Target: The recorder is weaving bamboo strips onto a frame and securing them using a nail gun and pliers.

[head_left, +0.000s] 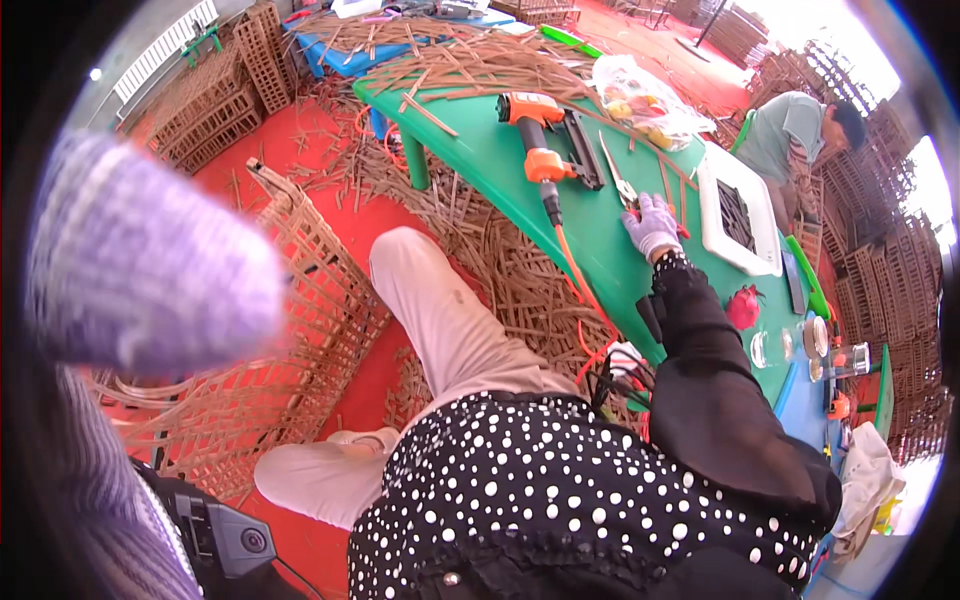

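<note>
On the green table, my right hand point(655, 228) in a pale glove lies over the red handles of a pair of pliers point(620, 178), its fingers bent down around them; part of the grip is hidden. The pliers' metal jaws point away from me. My left hand point(150, 260), in a lilac knitted glove, is raised very close at the left and blurred, so its fingers do not show clearly. An orange and black nail gun point(545, 150) lies left of the pliers, joined to an orange air hose point(572, 260). A white tray point(712, 225) holding dark strips sits to their right.
A woven wooden-strip basket frame point(310, 300) stands on the red floor by my knees. Loose strips point(500, 70) cover the table's far end and the floor beneath. A bag of fruit point(640, 100), a pink dragon fruit point(743, 307) and glass jars point(775, 348) occupy the table. Another person point(785, 140) bends beyond it.
</note>
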`<state>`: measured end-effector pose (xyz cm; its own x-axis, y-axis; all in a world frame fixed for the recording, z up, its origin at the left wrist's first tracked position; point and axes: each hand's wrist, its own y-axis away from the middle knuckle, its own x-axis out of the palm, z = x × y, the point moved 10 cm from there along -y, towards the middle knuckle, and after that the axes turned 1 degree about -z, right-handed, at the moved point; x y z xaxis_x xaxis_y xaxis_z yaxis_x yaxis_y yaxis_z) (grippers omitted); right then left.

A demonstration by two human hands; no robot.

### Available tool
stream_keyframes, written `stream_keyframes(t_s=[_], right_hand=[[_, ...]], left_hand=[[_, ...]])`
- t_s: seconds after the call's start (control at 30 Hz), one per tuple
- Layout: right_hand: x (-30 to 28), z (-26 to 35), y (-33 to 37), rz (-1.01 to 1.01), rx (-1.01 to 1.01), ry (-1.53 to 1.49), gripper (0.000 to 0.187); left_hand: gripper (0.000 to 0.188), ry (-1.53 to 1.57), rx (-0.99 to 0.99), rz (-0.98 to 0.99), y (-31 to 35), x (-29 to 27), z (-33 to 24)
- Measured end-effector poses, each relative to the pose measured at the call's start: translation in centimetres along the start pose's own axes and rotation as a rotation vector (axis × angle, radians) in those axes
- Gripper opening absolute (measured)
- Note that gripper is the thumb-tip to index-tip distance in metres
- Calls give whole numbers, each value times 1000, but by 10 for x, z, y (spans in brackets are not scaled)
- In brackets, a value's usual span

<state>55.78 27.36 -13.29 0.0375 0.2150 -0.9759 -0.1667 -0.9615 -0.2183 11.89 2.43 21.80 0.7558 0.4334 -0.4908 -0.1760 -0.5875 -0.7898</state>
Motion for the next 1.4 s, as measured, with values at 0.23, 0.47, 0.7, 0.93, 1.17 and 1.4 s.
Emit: stream_keyframes(t_s=[0.23, 0.47, 0.7, 0.93, 1.17, 1.4], right_hand=[[-31, 38, 46, -234, -153, -269, 55], [-61, 67, 56, -240, -226, -337, 59], [-87, 122, 47, -312, -398, -325, 55], [-71, 178, 50, -339, -633, -476, 51], [-22, 316, 37, -4, -783, -235, 78], [22, 327, 1, 143, -689, -25, 98]], left_hand=[[56, -93, -39, -81, -5, -18, 9], [56, -89, -48, -180, -14, -35, 9], [57, -197, -54, -126, -2, -70, -10], [54, -495, -257, -50, 52, -86, 17], [66, -507, -78, 16, 38, -139, 15], [65, -434, -280, 2, 21, -156, 188]])
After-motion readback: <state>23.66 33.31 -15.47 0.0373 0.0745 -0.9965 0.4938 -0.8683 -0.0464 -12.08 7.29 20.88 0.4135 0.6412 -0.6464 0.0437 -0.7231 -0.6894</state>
